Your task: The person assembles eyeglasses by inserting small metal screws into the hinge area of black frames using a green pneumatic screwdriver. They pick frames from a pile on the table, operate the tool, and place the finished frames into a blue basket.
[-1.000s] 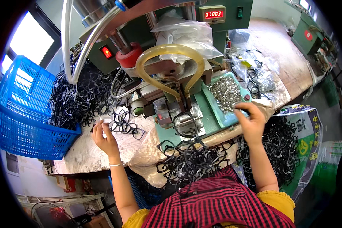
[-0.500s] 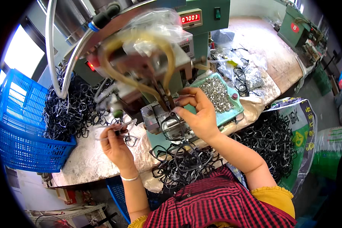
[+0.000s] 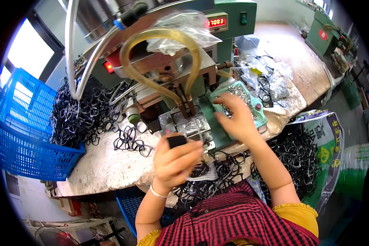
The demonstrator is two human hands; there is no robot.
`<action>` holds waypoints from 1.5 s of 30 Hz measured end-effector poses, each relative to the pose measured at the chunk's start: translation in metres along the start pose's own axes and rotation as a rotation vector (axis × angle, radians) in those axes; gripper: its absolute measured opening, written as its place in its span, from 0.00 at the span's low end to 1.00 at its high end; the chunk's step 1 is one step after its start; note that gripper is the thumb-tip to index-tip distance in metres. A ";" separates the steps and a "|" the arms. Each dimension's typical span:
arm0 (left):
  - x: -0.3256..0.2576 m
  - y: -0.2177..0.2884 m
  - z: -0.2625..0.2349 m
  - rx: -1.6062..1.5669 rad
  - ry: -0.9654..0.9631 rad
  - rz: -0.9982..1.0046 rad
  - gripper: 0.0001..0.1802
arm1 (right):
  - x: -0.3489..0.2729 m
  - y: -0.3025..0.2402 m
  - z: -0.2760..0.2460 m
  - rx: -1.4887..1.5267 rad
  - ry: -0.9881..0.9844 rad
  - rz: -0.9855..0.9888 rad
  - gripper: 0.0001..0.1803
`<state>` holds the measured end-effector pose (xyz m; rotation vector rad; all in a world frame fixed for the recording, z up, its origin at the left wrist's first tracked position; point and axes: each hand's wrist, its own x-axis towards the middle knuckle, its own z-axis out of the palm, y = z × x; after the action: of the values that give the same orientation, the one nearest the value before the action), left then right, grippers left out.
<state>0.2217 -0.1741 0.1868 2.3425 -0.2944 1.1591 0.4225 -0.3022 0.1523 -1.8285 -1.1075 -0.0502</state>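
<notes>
Flanking the green machine (image 3: 201,119): blue basket (image 3: 24,139), black frames (image 3: 82,115).

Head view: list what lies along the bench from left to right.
Blue basket → heap of black frames → left hand → right hand → green tray of small metal parts → black frames in a sack.

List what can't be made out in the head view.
- Part in the left hand: mostly covered by fingers; only a dark end shows.
- Right hand fingertips: motion-blurred over the green tray; contact unclear.
- Tray's small metal pieces: too small to identify.
- Machine clamp area: partly hidden behind the yellow hose.
</notes>
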 end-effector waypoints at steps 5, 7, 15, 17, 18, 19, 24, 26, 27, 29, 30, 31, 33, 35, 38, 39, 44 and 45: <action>-0.006 -0.009 0.002 0.025 -0.072 0.075 0.12 | -0.026 0.085 0.000 -0.465 0.173 0.049 0.12; -0.005 -0.010 0.001 0.012 -0.082 0.071 0.12 | -0.029 0.089 -0.002 -0.404 0.189 0.052 0.08; -0.031 0.032 -0.002 0.083 -0.074 -0.228 0.20 | -0.024 0.081 0.005 -0.355 0.305 0.024 0.05; -0.052 0.041 -0.024 0.349 -0.016 -0.224 0.18 | -0.031 0.077 0.000 -0.325 0.359 0.030 0.04; -0.070 0.040 -0.039 0.468 0.097 -0.234 0.17 | -0.033 0.074 -0.003 -0.306 0.360 0.029 0.04; -0.068 0.032 -0.059 0.478 0.208 -0.272 0.18 | -0.034 0.071 -0.006 -0.293 0.361 0.021 0.04; -0.060 -0.025 -0.128 0.406 0.344 -0.626 0.16 | -0.023 0.066 0.004 -0.111 0.406 0.085 0.06; -0.082 -0.062 -0.126 0.687 0.079 -0.648 0.17 | -0.015 0.055 0.013 -0.036 0.371 0.136 0.07; -0.102 -0.086 -0.120 0.775 -0.044 -0.607 0.18 | -0.013 0.054 0.015 -0.002 0.377 0.145 0.07; -0.139 -0.122 -0.095 0.915 -0.231 -0.651 0.16 | -0.015 0.059 0.017 0.008 0.394 0.174 0.07; -0.151 -0.132 -0.085 0.961 -0.326 -0.677 0.14 | -0.018 0.063 0.016 -0.013 0.407 0.195 0.07; -0.158 -0.136 -0.079 0.930 -0.271 -0.673 0.15 | -0.022 0.067 0.012 -0.039 0.419 0.217 0.07; -0.170 -0.141 -0.076 0.871 -0.160 -0.671 0.16 | -0.035 0.071 -0.002 -0.020 0.444 0.221 0.07; -0.168 -0.136 -0.077 0.835 0.062 -0.612 0.15 | -0.055 0.074 -0.021 -0.089 0.457 0.255 0.08; -0.176 -0.130 -0.092 0.465 0.477 -0.795 0.11 | -0.088 0.086 -0.041 -0.152 0.524 0.320 0.07; -0.187 -0.135 -0.099 0.069 0.677 -0.931 0.09 | -0.090 0.086 -0.045 -0.117 0.525 0.314 0.06; -0.116 -0.102 -0.082 -0.310 0.814 -1.049 0.09 | -0.063 0.032 -0.026 0.063 0.366 0.215 0.06; -0.105 -0.100 -0.079 -0.333 0.793 -1.045 0.12 | -0.047 0.015 -0.023 0.085 0.299 0.084 0.07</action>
<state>0.1435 -0.0504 0.1094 1.2378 0.8408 1.1934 0.4145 -0.3524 0.1318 -1.7231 -0.8111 -0.2174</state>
